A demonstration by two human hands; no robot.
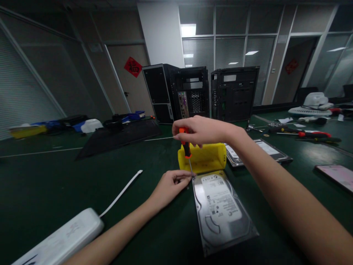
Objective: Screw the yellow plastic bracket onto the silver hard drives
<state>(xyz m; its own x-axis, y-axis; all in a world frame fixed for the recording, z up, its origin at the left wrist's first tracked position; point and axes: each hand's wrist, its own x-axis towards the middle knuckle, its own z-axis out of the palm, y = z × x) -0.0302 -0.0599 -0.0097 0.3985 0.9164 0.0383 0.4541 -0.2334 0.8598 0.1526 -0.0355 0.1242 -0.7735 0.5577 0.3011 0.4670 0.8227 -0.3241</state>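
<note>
While right hand grips screwdriver, left hand at hard drive corner

dim office: glass partitions, ceiling lights, green table, perhaps a door.

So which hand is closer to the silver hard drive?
Left. The left hand has its fingertips right at the hard drive's far left corner. The right hand is higher up, holding the orange screwdriver by its handle above that corner.
</note>
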